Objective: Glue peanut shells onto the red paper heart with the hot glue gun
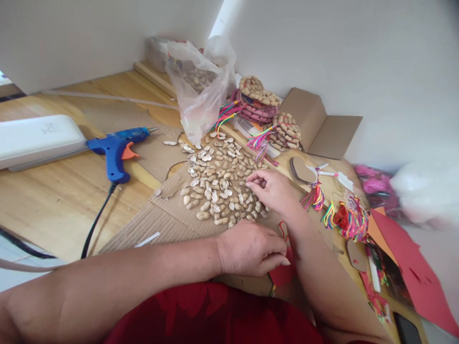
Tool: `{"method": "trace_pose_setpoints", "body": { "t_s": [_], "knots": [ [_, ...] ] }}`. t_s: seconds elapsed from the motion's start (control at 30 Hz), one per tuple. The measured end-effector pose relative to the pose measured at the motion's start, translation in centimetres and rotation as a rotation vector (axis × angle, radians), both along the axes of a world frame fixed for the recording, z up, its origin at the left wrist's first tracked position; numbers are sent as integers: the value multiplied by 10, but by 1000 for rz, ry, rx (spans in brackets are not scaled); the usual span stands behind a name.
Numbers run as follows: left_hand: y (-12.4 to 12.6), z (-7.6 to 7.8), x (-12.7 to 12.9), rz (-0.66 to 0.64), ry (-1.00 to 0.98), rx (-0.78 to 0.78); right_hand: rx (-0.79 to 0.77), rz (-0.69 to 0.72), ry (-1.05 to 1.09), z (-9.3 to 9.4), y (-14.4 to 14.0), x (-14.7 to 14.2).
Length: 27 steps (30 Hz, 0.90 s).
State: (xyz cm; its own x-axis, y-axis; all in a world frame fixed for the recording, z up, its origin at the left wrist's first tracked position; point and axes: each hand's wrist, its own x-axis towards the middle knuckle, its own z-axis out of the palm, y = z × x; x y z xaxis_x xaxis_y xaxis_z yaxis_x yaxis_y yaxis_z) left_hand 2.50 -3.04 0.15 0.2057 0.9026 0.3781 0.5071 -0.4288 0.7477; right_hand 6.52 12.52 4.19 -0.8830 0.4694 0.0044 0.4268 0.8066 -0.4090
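Note:
A spread of peanuts and split peanut shells (218, 186) lies on corrugated cardboard (158, 220) before me. My right hand (270, 188) is over the right side of this pile, with its fingertips drawn together in a pinch; whatever they hold is too small to make out. Nearer my body, my left hand (253, 248) is palm down with bent fingers at the pile's near edge. Its fingertips and anything in them are hidden. Just beyond them a red piece (285, 270) and a red cord (283, 231) show.
On the left are a blue glue gun (118, 150) and a white case (39, 141). Behind the pile stands a plastic bag (201, 91) of peanuts. Peanut-covered ornaments (287, 131), a cardboard box (322, 124), colourful tassels (351, 220) and red paper (416, 267) lie to the right.

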Motion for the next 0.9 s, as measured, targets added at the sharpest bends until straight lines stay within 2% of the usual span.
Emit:
{"method": "trace_pose_setpoints", "body": {
  "t_s": [0.17,0.23,0.4,0.53,0.73,0.9],
  "knots": [
    [-1,1,0,-2,2,8,52,29,23,3,-4,0],
    [-1,0,0,-1,4,13,71,85,48,7,-6,4],
    [0,-1,1,4,-2,23,-9,259,-29,12,-11,16],
    [0,0,1,2,-21,52,42,265,-44,8,-16,17],
    [0,0,1,3,-10,34,22,250,24,5,-14,15],
    [1,-1,1,0,-2,40,27,265,-4,4,-13,17]
  ]
}}
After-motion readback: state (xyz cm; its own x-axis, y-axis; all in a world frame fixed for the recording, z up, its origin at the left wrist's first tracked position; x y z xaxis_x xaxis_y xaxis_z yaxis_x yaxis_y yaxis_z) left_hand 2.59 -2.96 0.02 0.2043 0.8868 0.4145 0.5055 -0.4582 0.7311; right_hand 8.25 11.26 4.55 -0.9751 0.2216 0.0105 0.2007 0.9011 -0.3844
